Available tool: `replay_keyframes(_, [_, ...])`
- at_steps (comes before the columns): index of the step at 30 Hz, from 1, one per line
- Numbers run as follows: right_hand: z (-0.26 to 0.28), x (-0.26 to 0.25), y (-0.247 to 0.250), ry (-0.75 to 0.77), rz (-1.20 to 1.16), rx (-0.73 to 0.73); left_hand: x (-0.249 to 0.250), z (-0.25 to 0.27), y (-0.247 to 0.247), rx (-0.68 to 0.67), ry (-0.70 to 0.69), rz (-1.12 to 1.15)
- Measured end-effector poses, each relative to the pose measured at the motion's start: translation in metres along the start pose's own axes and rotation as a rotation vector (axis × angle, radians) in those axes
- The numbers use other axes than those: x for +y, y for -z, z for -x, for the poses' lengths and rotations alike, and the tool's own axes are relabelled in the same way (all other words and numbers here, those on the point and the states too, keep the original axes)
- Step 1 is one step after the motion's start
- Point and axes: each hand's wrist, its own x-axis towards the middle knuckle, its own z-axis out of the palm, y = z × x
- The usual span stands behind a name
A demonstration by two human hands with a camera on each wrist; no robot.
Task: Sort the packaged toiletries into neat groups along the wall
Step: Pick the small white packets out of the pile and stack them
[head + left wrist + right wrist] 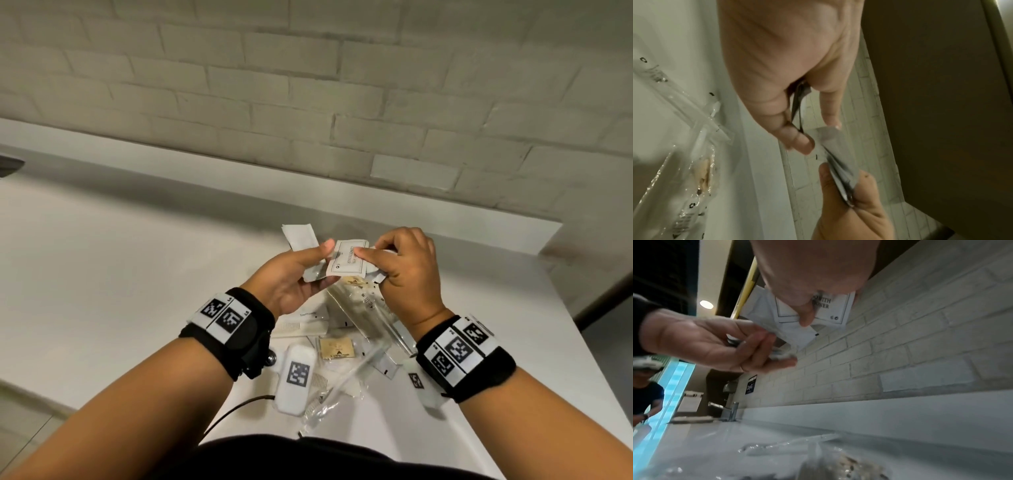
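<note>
Both hands hover above a pile of packaged toiletries [346, 335] on the white counter [137, 274]. My left hand [322, 263] holds a small stack of white sachets [301, 236] between thumb and fingers; their edges show in the left wrist view [797, 100] and the right wrist view [777, 353]. My right hand [370, 251] pinches a white sachet printed "conditioner" [347, 262] at its right edge, right beside the left hand's stack. That sachet [834, 308] sits under my right thumb, close to the left hand [756, 345]. The pile holds a toothbrush box [305, 322], clear packets and a tan packet [337, 349].
A pale brick wall [308, 102] with a low white ledge [239, 171] runs along the back of the counter. The counter ends at the right [561, 308]. A tap [731, 412] and basin lie further left. Another person [645, 395] stands far left.
</note>
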Motion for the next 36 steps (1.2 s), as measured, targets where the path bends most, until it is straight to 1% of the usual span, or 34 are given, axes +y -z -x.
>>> replay_keyframes(2, [0.001,0.005,-0.001,0.059,0.077,-0.026,-0.001,0.000,0.000,-0.024,-0.018,-0.066])
replay_keyframes(3, [0.002,0.007,-0.004,0.051,0.077,-0.052,-0.001,0.001,0.000,-0.011,-0.057,-0.107])
replay_keyframes(4, [0.003,0.009,-0.005,0.001,0.040,-0.087,0.000,0.001,0.001,0.012,-0.103,-0.145])
replay_keyframes(5, [0.004,0.010,-0.007,-0.096,-0.037,-0.133,0.003,0.002,0.003,0.035,-0.142,-0.170])
replay_keyframes(6, [0.003,0.010,-0.006,-0.244,-0.142,-0.185,0.005,0.002,0.005,0.051,-0.167,-0.183])
replay_keyframes(8, [-0.001,0.007,-0.001,-0.615,-0.436,-0.264,0.007,0.003,0.009,0.067,-0.198,-0.192])
replay_keyframes(9, [-0.003,0.007,0.002,-0.773,-0.601,-0.277,0.007,0.003,0.010,0.072,-0.207,-0.196])
replay_keyframes(10, [-0.005,0.007,0.006,-0.882,-0.734,-0.282,0.007,0.003,0.011,0.080,-0.214,-0.196])
replay_keyframes(11, [-0.008,0.008,0.010,-0.932,-0.819,-0.283,0.006,0.003,0.011,0.090,-0.222,-0.189])
replay_keyframes(13, [-0.016,0.004,0.016,-0.934,-0.962,-0.305,0.003,0.003,0.009,0.093,-0.242,-0.165])
replay_keyframes(15, [-0.023,-0.007,0.015,-0.900,-1.092,-0.350,-0.001,0.005,0.002,0.036,-0.228,-0.165])
replay_keyframes(17, [-0.025,-0.019,0.008,-0.870,-1.073,-0.351,-0.008,0.006,-0.008,-0.036,-0.187,-0.196])
replay_keyframes(18, [-0.026,-0.022,0.002,-0.876,-1.012,-0.315,-0.010,0.007,-0.012,-0.054,-0.173,-0.193])
replay_keyframes(20, [-0.028,-0.022,-0.003,-0.926,-0.924,-0.187,-0.010,0.008,-0.014,-0.078,-0.131,-0.107])
replay_keyframes(22, [-0.031,-0.013,0.002,-1.011,-0.950,-0.076,-0.005,0.009,-0.011,-0.107,-0.123,-0.043])
replay_keyframes(23, [-0.032,-0.008,0.007,-1.041,-0.992,-0.063,-0.003,0.009,-0.008,-0.109,-0.146,-0.052])
replay_keyframes(24, [-0.033,-0.006,0.012,-1.051,-1.051,-0.086,-0.002,0.009,-0.006,-0.093,-0.185,-0.075])
replay_keyframes(25, [-0.034,-0.009,0.017,-1.053,-1.127,-0.145,-0.001,0.009,-0.004,-0.065,-0.226,-0.095])
replay_keyframes(27, [-0.031,-0.018,0.021,-1.055,-1.255,-0.332,-0.001,0.008,-0.005,-0.016,-0.272,-0.098])
replay_keyframes(28, [-0.029,-0.023,0.019,-1.036,-1.266,-0.417,-0.002,0.008,-0.007,-0.019,-0.277,-0.101])
replay_keyframes(29, [-0.028,-0.030,0.018,-1.007,-1.251,-0.470,-0.004,0.007,-0.010,-0.029,-0.279,-0.109])
replay_keyframes(30, [-0.027,-0.034,0.015,-0.994,-1.220,-0.480,-0.005,0.008,-0.013,-0.042,-0.281,-0.120])
replay_keyframes(32, [-0.028,-0.039,0.011,-0.977,-1.160,-0.430,-0.007,0.007,-0.016,-0.062,-0.281,-0.128])
replay_keyframes(33, [-0.028,-0.039,0.010,-0.936,-1.110,-0.383,-0.007,0.007,-0.016,-0.066,-0.277,-0.124])
replay_keyframes(34, [-0.027,-0.037,0.009,-0.841,-1.006,-0.318,-0.006,0.006,-0.014,-0.056,-0.264,-0.103])
replay_keyframes(35, [-0.026,-0.032,0.009,-0.693,-0.828,-0.240,-0.004,0.005,-0.013,-0.039,-0.236,-0.073])
replay_keyframes(36, [-0.025,-0.027,0.009,-0.506,-0.617,-0.174,-0.001,0.005,-0.011,-0.021,-0.199,-0.047])
